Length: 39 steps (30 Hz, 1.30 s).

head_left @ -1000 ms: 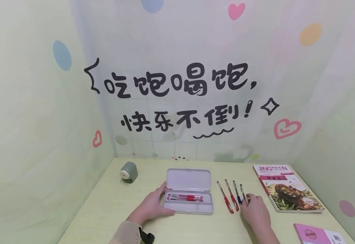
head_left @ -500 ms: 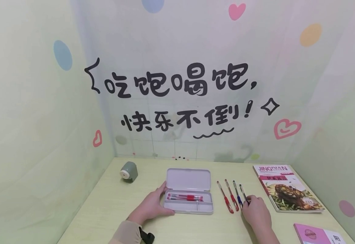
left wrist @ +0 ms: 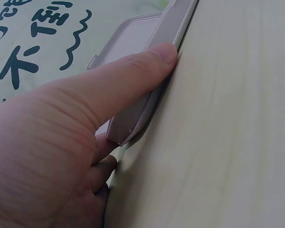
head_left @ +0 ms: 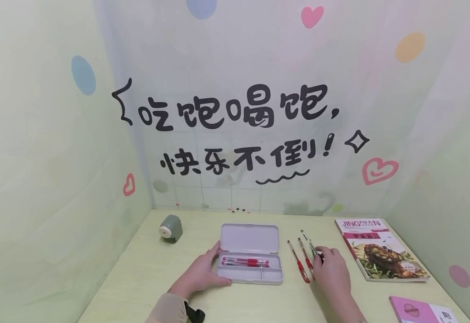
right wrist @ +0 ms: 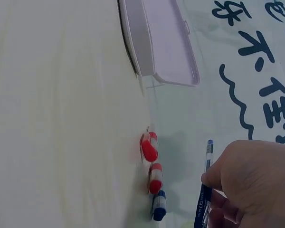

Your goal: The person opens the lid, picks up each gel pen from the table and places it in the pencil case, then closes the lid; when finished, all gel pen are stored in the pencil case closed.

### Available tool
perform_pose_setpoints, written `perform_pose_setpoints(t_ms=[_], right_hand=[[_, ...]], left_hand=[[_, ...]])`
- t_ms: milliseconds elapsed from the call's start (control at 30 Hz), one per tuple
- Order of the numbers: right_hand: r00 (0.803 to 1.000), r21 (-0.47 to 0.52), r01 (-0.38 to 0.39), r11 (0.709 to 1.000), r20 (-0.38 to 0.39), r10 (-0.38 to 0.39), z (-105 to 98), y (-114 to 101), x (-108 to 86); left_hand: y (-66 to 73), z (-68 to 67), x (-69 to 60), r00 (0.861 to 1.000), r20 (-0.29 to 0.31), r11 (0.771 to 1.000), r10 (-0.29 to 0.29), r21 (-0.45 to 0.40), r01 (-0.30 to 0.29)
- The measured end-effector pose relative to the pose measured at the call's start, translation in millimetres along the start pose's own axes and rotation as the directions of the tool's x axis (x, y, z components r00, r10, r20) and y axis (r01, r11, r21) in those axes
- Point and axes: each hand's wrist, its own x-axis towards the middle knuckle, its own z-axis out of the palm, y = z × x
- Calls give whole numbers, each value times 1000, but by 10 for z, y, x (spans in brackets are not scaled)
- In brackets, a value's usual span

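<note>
The pale lilac pencil case (head_left: 251, 281) lies open, two red pens (head_left: 244, 262) in its long compartment. My left hand (head_left: 202, 272) grips its left side, thumb (left wrist: 133, 76) along the front wall. My right hand (head_left: 333, 276) pinches a dark pen (head_left: 305, 237) above the table; in the right wrist view the hand (right wrist: 256, 183) has the pen (right wrist: 203, 202) between thumb and fingers, tilted. Left of this hand lie two red-gripped pens (head_left: 298, 262), (right wrist: 156, 178) and, in the right wrist view, a blue-capped pen (right wrist: 159, 205), largely hidden in the head view.
A grey-green pencil sharpener (head_left: 171, 229) stands at the back left. On the right lies a book with an illustrated cover (head_left: 384, 251), and a pink and white booklet (head_left: 418, 310) is nearer the front edge. A printed curtain (head_left: 235, 193) hangs behind the table.
My right hand has moved left and slightly away from me, lifting the dark pen, which now hangs over the other pens' far ends. My left hand and the case have stayed put.
</note>
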Motion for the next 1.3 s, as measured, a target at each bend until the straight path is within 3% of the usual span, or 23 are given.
perform_pose_setpoints(t_ms=[167,333,567,1033,1300], right_hand=[[996,53,85,995,-41,-83,99,-234,-12],[973,67,217,974,-96,-210,267,-495,-19],[945,19,327,945,-34,-326,501,-847,-50],[908,-66,413,909,106,-405,751,-1329,-107],[912,-120,388,914,192,-362,917,-1423,-72]], left_hand=[[-3,7,-1,1000,0,1000,7,0,-7],[21,-3,-18,1000,-4,1000,16,5,-16],[29,-4,-27,1000,-6,1000,7,11,-7],[27,-17,-17,1000,-2,1000,16,20,-16],[-14,-2,9,1000,4,1000,10,5,-10]])
